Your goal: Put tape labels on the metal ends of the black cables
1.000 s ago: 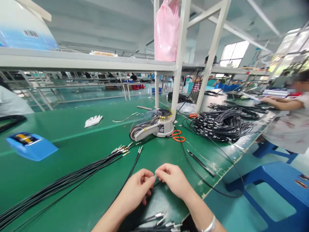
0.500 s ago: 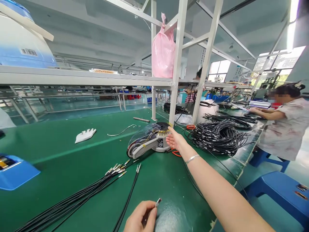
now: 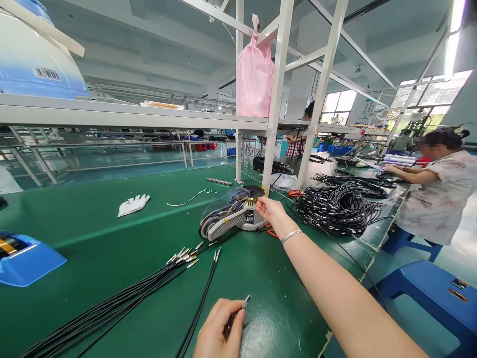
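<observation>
My left hand [image 3: 219, 330] is closed near the bottom edge, pinching a thin black cable whose metal tip [image 3: 246, 302] sticks up past my fingers. My right hand [image 3: 271, 213] is stretched far forward and touches the top right side of a grey tape dispenser [image 3: 231, 214] with a clear cover. Its fingertips are pinched at the dispenser's round top; what they hold is too small to make out. A silver bracelet [image 3: 290, 235] sits on that wrist. A bundle of black cables with metal ends [image 3: 149, 278] lies on the green table [image 3: 112, 233] to the left.
Orange-handled scissors [image 3: 269, 229] lie behind my right hand. A heap of coiled black cables [image 3: 335, 206] sits to the right. A white glove [image 3: 133, 204] and a blue box [image 3: 26, 256] lie at left. White frame posts [image 3: 276, 99] stand behind the dispenser. A person [image 3: 439, 194] works at right; blue stools [image 3: 428, 293] stand below.
A second ago both hands pinched the cable tip together near me. My right hand then let go and reached out to the tape dispenser, closing its fingers at its top. The left keeps the cable.
</observation>
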`<act>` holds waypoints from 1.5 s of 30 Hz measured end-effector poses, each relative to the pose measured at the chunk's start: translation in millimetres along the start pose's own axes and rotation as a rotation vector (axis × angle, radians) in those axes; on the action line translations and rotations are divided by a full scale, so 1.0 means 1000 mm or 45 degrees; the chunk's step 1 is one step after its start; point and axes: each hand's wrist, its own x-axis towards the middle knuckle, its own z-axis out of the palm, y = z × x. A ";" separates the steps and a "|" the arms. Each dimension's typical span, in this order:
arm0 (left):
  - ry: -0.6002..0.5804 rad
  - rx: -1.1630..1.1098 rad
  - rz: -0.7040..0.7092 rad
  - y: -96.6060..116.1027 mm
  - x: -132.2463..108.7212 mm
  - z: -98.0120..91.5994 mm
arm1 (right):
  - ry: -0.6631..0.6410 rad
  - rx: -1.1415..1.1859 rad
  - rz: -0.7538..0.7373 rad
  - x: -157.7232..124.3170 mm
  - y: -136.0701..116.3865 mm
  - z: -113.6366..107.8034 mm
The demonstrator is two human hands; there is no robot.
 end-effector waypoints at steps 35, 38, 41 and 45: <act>0.196 0.220 0.422 0.032 -0.022 0.005 | -0.265 -0.364 -0.034 -0.216 0.109 -0.069; 0.197 0.227 0.465 0.031 -0.022 0.004 | -0.261 -0.395 -0.038 -0.216 0.108 -0.069; 0.209 0.217 0.509 0.032 -0.021 0.003 | -0.256 -0.417 -0.027 -0.216 0.106 -0.068; 0.221 0.187 0.550 0.034 -0.021 0.003 | -0.256 -0.444 -0.023 -0.217 0.103 -0.066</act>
